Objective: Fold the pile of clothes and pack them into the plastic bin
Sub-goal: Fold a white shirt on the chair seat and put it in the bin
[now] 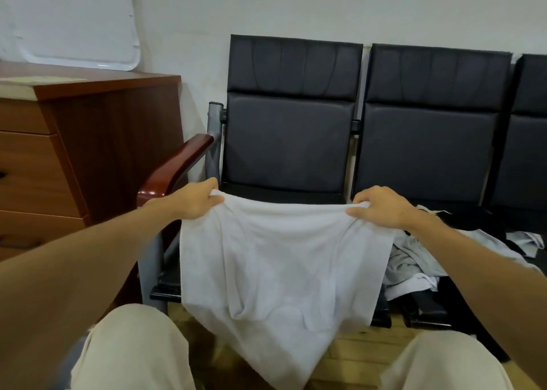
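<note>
A white garment [275, 271] hangs spread in front of the left black seat, its lower edge reaching down over the wooden floor. My left hand [192, 201] pinches its top left corner. My right hand [381, 207] pinches its top right corner, so the top edge is stretched between them. A pile of clothes [438, 256] in grey, white and black lies on the seat to the right, partly behind my right forearm. No plastic bin is in view.
A row of black padded seats [429, 141] stands against the white wall, with a wooden armrest [174, 167] at its left end. A brown drawer cabinet [74, 153] stands at the left. My knees in beige trousers [133, 351] fill the bottom.
</note>
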Demonstrator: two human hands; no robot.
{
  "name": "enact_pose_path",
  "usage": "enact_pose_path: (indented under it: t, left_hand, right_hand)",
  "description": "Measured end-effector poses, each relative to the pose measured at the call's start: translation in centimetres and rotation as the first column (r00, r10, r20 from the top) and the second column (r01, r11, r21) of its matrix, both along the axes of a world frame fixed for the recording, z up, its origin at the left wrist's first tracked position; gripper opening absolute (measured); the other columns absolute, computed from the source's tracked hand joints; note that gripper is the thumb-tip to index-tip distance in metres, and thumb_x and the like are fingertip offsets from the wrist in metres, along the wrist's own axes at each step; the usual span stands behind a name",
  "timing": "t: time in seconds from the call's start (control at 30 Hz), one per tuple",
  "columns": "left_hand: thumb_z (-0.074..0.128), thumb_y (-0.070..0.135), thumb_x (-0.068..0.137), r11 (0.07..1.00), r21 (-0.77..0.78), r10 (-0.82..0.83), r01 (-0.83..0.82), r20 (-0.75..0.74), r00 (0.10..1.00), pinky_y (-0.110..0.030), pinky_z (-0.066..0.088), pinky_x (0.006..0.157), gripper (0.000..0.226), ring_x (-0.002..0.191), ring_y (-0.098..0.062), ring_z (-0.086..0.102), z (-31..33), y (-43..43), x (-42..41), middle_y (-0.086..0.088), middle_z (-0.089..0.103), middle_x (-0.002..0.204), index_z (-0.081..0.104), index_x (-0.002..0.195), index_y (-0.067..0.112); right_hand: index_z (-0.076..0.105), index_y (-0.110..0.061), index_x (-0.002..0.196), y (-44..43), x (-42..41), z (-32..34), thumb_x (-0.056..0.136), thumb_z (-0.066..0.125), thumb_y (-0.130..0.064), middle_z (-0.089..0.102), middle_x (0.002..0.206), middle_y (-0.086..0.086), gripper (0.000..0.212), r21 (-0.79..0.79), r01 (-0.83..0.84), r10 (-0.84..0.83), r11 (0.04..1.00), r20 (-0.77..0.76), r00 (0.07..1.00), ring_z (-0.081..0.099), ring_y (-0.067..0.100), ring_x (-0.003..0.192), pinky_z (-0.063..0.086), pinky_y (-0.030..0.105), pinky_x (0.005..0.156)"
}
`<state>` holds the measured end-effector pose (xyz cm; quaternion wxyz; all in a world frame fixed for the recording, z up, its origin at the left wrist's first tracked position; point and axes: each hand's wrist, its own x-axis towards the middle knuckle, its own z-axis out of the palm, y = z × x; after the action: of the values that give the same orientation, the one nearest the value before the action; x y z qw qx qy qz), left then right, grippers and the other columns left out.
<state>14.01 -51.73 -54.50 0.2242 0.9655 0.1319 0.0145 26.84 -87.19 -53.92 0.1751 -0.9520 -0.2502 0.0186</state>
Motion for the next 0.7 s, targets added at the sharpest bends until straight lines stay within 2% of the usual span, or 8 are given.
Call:
enact_pose_path:
  t: [0.07,0.17,0.23,0.37,0.53,0.7]
  left_hand:
    - [0.043,0.028,0.102,0.999,0.034,-0.025,0.023,0.069,0.997,-0.030,0.038,0.070,0.018,0.074,-0.018,0.052,-1.1,0.8,1.0,-0.008,0.056,0.086,0.043,0.096,0.012]
    - [0.043,0.030,0.101,0.990,0.136,0.017,-0.029,0.088,0.996,-0.033,0.042,0.072,0.018,0.077,-0.023,0.056,-2.4,1.5,3.1,-0.010,0.059,0.087,0.048,0.094,0.014]
    - [0.041,0.035,0.101,0.964,0.258,0.044,-0.070,0.105,0.994,-0.035,0.045,0.074,0.019,0.080,-0.024,0.058,-2.8,1.8,4.8,-0.008,0.060,0.089,0.049,0.099,0.017]
    - [0.035,0.042,0.102,0.878,0.460,0.050,-0.130,0.182,0.982,-0.037,0.046,0.073,0.027,0.077,-0.025,0.054,-3.1,1.8,8.9,-0.005,0.057,0.087,0.050,0.109,0.022]
    - [0.032,0.042,0.102,0.779,0.616,0.039,-0.118,0.139,0.989,-0.030,0.037,0.062,0.030,0.070,-0.019,0.050,-4.8,2.5,14.8,-0.004,0.058,0.087,0.049,0.112,0.020]
    - [0.040,0.035,0.102,0.760,0.643,0.000,-0.094,0.145,0.989,-0.032,0.041,0.074,0.024,0.081,-0.019,0.050,-8.0,4.3,21.1,-0.004,0.051,0.091,0.051,0.114,0.017]
  right_hand:
    - [0.065,-0.028,0.082,0.3,0.8,-0.6,0.091,0.062,-0.039,0.061,0.092,-0.007,0.015,0.002,0.050,-0.050,0.999,0.138,0.989,0.056,0.016,0.088,0.039,0.030,0.071]
    - [0.071,-0.024,0.096,1.2,2.2,-1.5,0.091,0.062,-0.036,0.058,0.093,-0.008,0.015,0.108,0.117,-0.144,0.987,0.285,0.948,0.054,0.016,0.088,0.036,0.029,0.072]
    - [0.070,-0.024,0.097,2.1,3.5,-1.9,0.092,0.060,-0.037,0.059,0.096,-0.007,0.017,0.093,0.128,-0.152,0.987,0.332,0.931,0.055,0.017,0.089,0.036,0.030,0.073]
    - [0.068,-0.024,0.105,3.4,7.2,-3.3,0.097,0.054,-0.033,0.062,0.107,-0.003,0.019,-0.002,0.133,-0.123,0.991,0.359,0.925,0.059,0.021,0.098,0.040,0.031,0.075]
    - [0.064,-0.024,0.110,4.7,12.7,-5.3,0.098,0.051,-0.031,0.063,0.111,-0.003,0.019,-0.109,0.135,-0.089,0.985,0.353,0.931,0.059,0.021,0.099,0.047,0.034,0.077]
    - [0.064,-0.024,0.101,6.4,18.8,-7.5,0.096,0.053,-0.036,0.064,0.098,-0.002,0.017,-0.137,0.156,-0.102,0.978,0.337,0.936,0.058,0.019,0.088,0.039,0.030,0.067]
